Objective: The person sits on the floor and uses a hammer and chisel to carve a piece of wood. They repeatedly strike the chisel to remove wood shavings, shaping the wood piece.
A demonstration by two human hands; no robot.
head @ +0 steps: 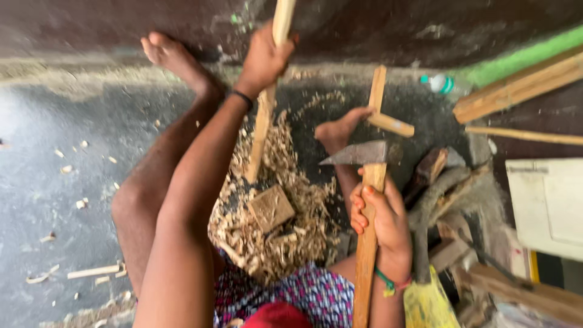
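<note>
My left hand [266, 58] grips a long pale wooden stick [265, 115] near its upper end; the stick stands nearly upright, its lower tip resting by a small wooden block [271, 208] in a heap of shavings [285, 225]. My right hand [382, 222] is closed round the wooden handle of an adze-like axe [362, 155], whose dark metal head is raised level, to the right of the stick. My bare legs and feet frame the heap on the grey floor.
A wooden cross-shaped piece [382, 112] rests against my right foot. Rough logs and offcuts [443, 182] lie at the right, with planks [516, 88], a plastic bottle [438, 83], a white box [549, 203] and a yellow object [428, 304]. Chips scatter the floor at left.
</note>
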